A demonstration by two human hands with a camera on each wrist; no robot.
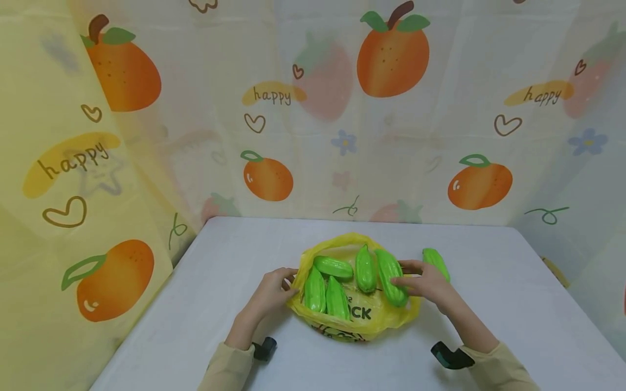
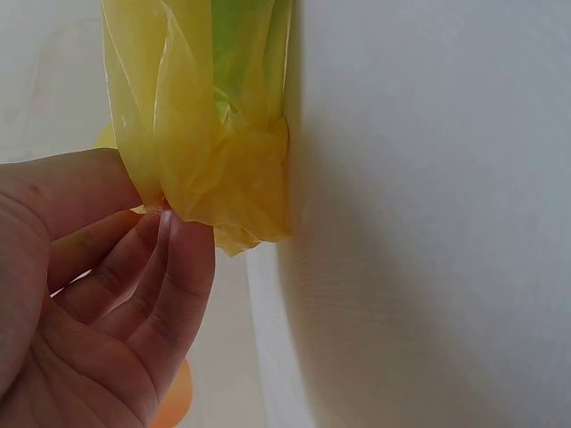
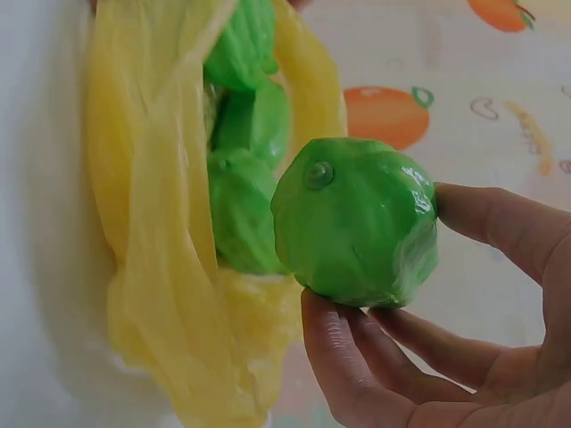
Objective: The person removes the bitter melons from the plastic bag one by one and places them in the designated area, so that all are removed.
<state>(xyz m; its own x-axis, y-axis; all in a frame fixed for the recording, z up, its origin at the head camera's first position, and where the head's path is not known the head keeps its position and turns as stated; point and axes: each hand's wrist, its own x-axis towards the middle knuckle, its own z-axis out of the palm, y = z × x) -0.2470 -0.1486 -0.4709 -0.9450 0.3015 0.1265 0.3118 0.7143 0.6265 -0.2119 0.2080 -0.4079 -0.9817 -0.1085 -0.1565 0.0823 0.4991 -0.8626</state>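
A yellow plastic bag (image 1: 359, 326) lies with its mouth spread wide on the table, dark print on its side and inside. Several bright green, ridged, cucumber-like vegetables (image 1: 365, 270) lie in it. At the left rim my left hand (image 1: 270, 288) pinches the bag's edge (image 2: 192, 178) between thumb and fingers. My right hand (image 1: 430, 282) grips another green cucumber-like vegetable (image 1: 390, 277) at the bag's right side, over the opening. In the right wrist view its rounded end, with a small stem nub, faces the camera, and the thumb and fingers hold it from opposite sides.
One more green vegetable (image 1: 436, 263) lies on the white table (image 1: 195, 336) outside the bag, behind my right hand. Printed cloth (image 1: 318, 163) with oranges and hearts rises behind the table and along both sides. A black device (image 1: 452, 356) sits at my right wrist.
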